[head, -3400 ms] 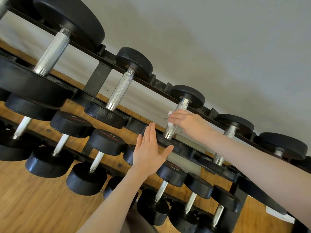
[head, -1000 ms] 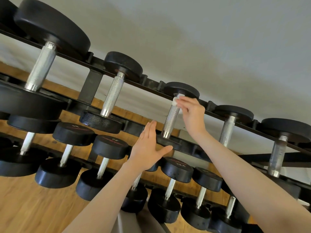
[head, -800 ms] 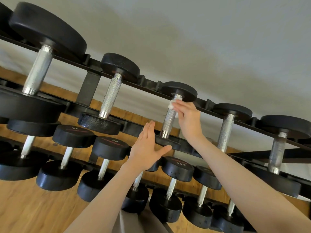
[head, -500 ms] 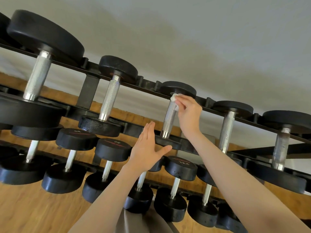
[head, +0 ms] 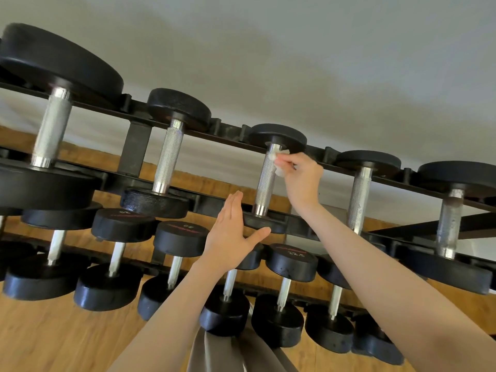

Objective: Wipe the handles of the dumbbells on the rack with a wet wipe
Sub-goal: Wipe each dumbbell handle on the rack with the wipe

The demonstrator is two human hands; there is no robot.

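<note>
Head view showed a black dumbbell rack (head: 139, 146) holding two tiers of dumbbells, with a pale wall behind and a wooden floor (head: 53, 339) below. On the upper tier five dumbbells lay across the rails, their knurled metal handles running from the near rail to the far one. The right hand (head: 302, 181) pinched a small white wet wipe (head: 277, 162) in its fingertips and pressed it against the far end of the middle handle (head: 265, 181), just under that dumbbell's far head (head: 277, 135). The left hand (head: 230, 237) was flat, fingers straight and together, thumb spread, its palm against the near head (head: 261, 221) of the same dumbbell; its grip held nothing. To the left sat a larger dumbbell with a bare handle (head: 167, 157), and further left the biggest one (head: 52, 127). To the right were two more handles (head: 359, 200), the outermost (head: 449, 224) looking dull and spotted. The lower tier (head: 177, 234) carried a row of smaller dumbbells, partly hidden behind both forearms. Beige cloth (head: 214, 353) showed at the bottom edge between the arms
</note>
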